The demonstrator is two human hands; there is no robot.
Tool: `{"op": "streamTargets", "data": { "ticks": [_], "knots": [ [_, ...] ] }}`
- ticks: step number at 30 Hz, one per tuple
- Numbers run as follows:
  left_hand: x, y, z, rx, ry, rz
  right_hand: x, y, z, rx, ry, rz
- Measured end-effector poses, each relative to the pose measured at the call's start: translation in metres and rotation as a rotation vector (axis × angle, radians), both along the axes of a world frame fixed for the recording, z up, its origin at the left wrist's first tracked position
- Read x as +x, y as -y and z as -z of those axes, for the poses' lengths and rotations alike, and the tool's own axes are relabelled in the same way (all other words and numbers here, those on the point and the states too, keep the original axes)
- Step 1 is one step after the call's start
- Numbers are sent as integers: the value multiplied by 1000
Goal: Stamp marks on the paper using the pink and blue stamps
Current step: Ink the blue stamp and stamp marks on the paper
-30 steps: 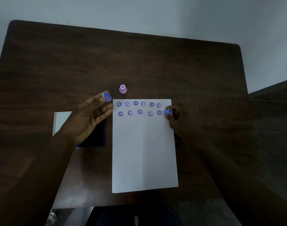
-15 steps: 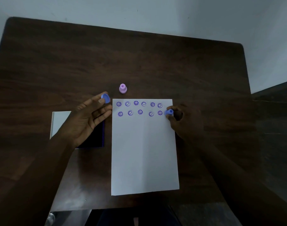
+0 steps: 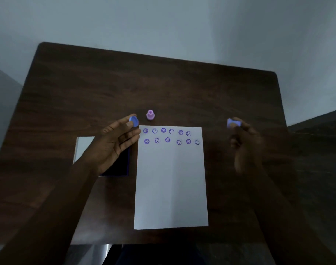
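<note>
And there goes my right hand (image 3: pixel 243 142), lifted off the white sheet of paper (image 3: pixel 171 188) and swung out to the right, now over the dark wooden surface (image 3: pixel 249 96), well clear of the sheet's edge. The small blue plastic stamp (image 3: pixel 233 123) has come away with it, pinched in my fingers (image 3: pixel 238 124) and turned on its side. Where it was pressing, a fresh purple smiley mark (image 3: pixel 197 142) shows at the right end of the second row.
</note>
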State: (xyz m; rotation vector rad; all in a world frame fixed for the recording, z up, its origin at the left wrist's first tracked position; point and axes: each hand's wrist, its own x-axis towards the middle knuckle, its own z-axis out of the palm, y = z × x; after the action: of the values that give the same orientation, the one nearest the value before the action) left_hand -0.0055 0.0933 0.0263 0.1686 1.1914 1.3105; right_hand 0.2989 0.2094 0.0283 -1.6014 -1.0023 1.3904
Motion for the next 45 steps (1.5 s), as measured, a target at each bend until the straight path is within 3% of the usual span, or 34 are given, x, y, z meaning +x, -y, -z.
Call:
{"op": "streamTargets", "data": {
  "ticks": [3,8,17,31,37,45],
  "knots": [
    [5,0,-13,7,28,18,-4,7,-19,-149,-326,77],
    [14,6,-32,29,62,43,-51,25,-37,-376,-463,-104],
    [14,18,-40,37,14,74,-118,54,-41,-203,-195,-439],
    [12,24,-28,34,-151,91,-134,68,-33,-98,-89,-486],
    [9,28,-22,24,-393,134,-136,72,-30,-63,-56,-490],
    [7,35,-15,22,-568,224,-131,70,-22,-92,18,-589]
  ]
}}
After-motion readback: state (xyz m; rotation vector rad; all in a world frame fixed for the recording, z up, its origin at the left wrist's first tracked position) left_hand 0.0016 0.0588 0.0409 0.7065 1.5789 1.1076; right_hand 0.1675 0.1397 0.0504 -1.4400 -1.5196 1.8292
